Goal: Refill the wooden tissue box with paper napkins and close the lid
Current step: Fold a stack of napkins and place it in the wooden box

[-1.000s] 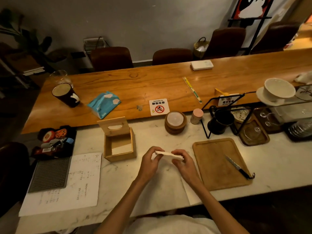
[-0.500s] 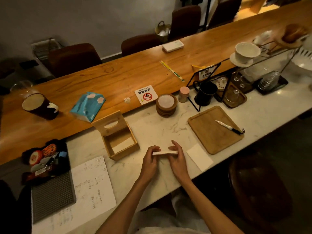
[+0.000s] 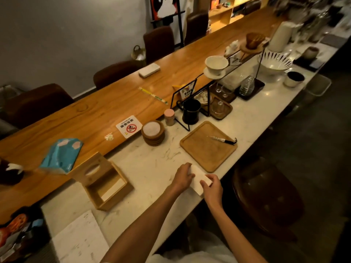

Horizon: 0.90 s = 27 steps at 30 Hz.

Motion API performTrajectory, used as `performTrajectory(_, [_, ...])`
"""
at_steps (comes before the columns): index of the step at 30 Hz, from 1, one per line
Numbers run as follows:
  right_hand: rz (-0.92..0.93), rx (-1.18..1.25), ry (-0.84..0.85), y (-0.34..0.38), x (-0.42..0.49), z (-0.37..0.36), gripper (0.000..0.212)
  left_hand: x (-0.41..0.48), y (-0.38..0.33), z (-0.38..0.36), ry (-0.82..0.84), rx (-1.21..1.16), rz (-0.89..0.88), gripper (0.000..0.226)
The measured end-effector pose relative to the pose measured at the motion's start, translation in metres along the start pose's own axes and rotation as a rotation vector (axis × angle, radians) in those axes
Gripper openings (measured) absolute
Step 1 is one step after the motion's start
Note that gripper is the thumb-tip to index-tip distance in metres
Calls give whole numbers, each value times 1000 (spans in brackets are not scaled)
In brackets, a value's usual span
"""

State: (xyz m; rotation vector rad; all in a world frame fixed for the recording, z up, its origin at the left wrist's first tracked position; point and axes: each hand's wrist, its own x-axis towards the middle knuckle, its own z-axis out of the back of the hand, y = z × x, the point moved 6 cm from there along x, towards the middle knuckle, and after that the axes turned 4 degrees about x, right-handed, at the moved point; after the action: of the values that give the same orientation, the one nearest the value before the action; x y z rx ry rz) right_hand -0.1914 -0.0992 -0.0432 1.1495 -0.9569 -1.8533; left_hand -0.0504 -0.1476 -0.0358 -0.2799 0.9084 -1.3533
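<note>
Presently both hands — left hand (image 3: 182, 176), right hand (image 3: 212, 188) — pinch the napkin stack (image 3: 198, 179) on the marble counter (image 3: 152, 164); wooden tissue box (image 3: 106, 186) stands open (lid raised).

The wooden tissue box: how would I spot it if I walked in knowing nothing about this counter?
Find the white marble counter running along the long wooden bar top. On its left part, beside the teal tissue pack, sits the wooden tissue box. It is the only open wooden box there, its lid with an oval slot tipped up.
</note>
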Motion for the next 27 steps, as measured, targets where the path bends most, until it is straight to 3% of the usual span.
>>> performTrajectory(7, [101,-457,-38,-5,19,-1,30,16,-7,-24,-64,300,110,44])
performTrajectory(12, [67,-556,56,-10,34,7,46,22,-1,-27,-35,247,229,48])
performTrajectory(16, [99,-668,220,-12,37,5,38,11,16,-28,-53,175,227,42])
performTrajectory(18, [154,-651,304,-2,36,-3,29,-3,27,-18,-155,54,207,29])
performTrajectory(20, [315,-480,400,22,33,-18,20,-25,36,1,-328,-195,132,14])
performTrajectory(23, [567,-299,611,62,18,-52,17,-70,54,36,-552,-495,115,16])
performTrajectory(27, [701,-227,817,90,-13,-99,17,-117,75,71,-729,-592,140,15])
